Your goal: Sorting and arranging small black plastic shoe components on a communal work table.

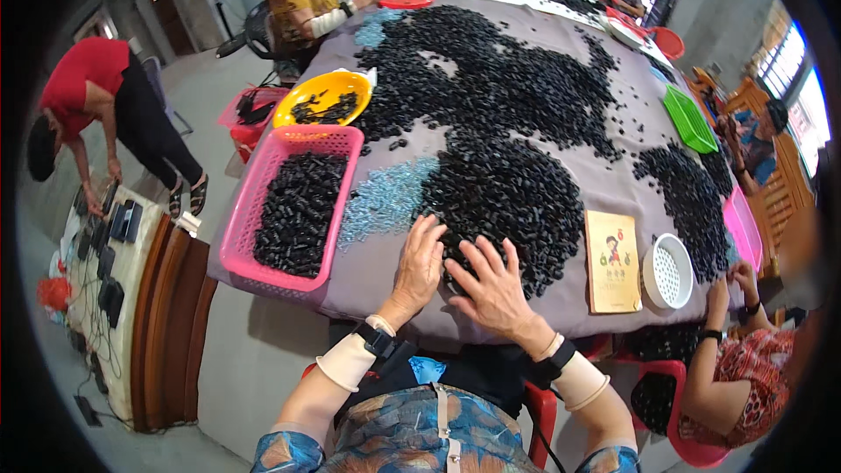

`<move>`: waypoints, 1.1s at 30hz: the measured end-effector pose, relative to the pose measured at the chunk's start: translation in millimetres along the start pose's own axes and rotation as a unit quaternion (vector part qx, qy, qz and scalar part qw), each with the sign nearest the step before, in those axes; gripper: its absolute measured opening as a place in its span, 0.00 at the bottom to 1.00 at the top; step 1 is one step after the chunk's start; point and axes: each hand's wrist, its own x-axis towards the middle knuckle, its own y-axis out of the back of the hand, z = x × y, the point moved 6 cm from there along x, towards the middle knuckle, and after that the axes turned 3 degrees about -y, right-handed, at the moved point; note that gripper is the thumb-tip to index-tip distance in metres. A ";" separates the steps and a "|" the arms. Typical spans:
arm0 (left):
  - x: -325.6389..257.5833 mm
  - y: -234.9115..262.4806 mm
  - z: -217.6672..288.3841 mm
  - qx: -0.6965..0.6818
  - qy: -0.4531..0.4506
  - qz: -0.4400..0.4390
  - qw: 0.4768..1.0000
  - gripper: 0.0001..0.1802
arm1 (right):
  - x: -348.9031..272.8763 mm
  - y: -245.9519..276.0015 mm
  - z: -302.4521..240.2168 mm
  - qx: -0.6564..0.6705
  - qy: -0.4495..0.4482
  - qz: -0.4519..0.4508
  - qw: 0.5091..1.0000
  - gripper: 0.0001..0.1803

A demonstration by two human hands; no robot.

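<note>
- Worker in a red top [85,74], far left, bends over a pale surface [162,184] strewn with dark devices and cables.
- Pink basket [229,250], heaped with black pieces, sits at the left edge of a cloth-covered counter [569,320]; just behind it, a yellow bowl [337,79] holds a few more dark pieces.
- Clear bluish pieces [385,197] lie in a loose patch between the basket and a large black pile [504,201].
- Left hand [417,264] of the camera wearer reaches to the near-left edge of the pile, open and narrow, fingers stretched forward and close together; whether anything lies under them, one cannot tell.
- Black pieces spread directly ahead of both hands, the near heap running back into a broader mass across the counter.
- Right hand [492,287] lies wide open, palm down and fingers fanned, its fingertips at the pile's near edge; no grip shows, though the view beneath the palm is hidden.
- Yellow booklet [613,263] lies just right of the pile, beside a white perforated bowl [670,271].
- Green basket [689,120] stands farther back on the right, near a second black heap [683,197].
- Neighbor in a red patterned top [745,394], far right, has both hands raised near the counter's edge.
</note>
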 end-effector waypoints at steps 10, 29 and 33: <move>-16.9 14.7 -2.1 0.043 -0.012 0.034 0.998 0.19 | 21.9 -24.1 27.9 -0.115 0.067 0.007 0.991 0.25; -22.0 30.9 -9.5 0.053 0.026 0.024 0.998 0.21 | 127.8 -28.1 -2.0 0.057 0.101 0.042 0.992 0.13; -23.3 62.4 -16.2 0.141 0.063 0.027 0.988 0.23 | 161.3 -68.6 5.6 0.051 0.091 0.037 0.994 0.15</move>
